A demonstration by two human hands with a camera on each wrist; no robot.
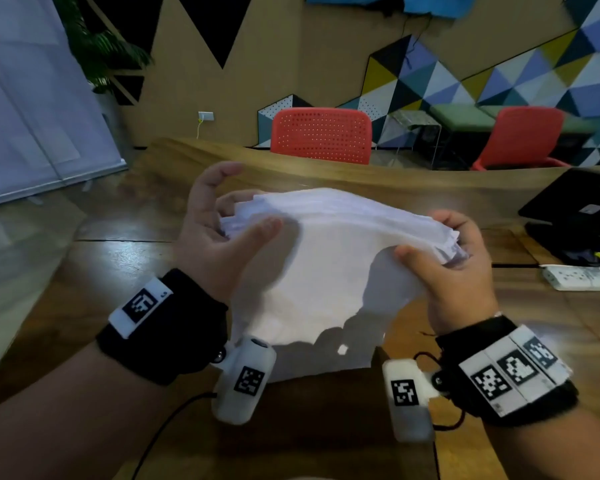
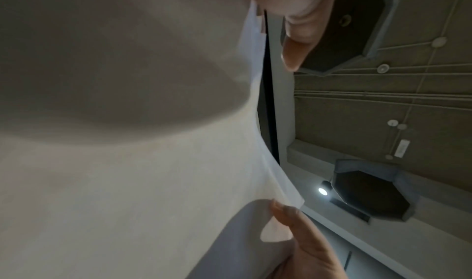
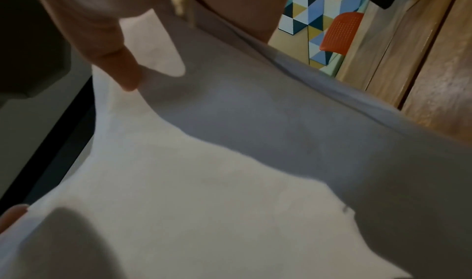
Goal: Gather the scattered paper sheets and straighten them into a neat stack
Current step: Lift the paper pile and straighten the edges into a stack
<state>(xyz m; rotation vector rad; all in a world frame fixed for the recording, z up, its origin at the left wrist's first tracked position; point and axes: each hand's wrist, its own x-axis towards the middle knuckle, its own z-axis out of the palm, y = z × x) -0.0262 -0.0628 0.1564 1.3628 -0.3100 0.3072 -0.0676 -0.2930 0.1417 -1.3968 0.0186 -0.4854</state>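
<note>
Paper sheets (image 1: 326, 258) are hanging as one thick white bundle between my two hands, lifted above the wooden table (image 1: 94, 271) and sagging in the middle, with the top edges fanned unevenly. I am pinching the bundle's left end with my left hand (image 1: 219, 233): the thumb is pressing on the near face, other fingers are lying behind, and the index finger is sticking up free of the paper. I am gripping the right end with my right hand (image 1: 451, 265), thumb in front and fingers curled round the far side. In the left wrist view the paper is filling most of the picture, with my thumb (image 2: 301, 228) lying against its edge; the right wrist view is showing the same sheet bending under a fingertip (image 3: 127, 73). Behind the table a red chair (image 1: 321, 135) is standing, a second red chair (image 1: 527, 136) further right. A black laptop (image 1: 575, 202) and a white power strip (image 1: 577, 277) are sitting at the table's right side.
</note>
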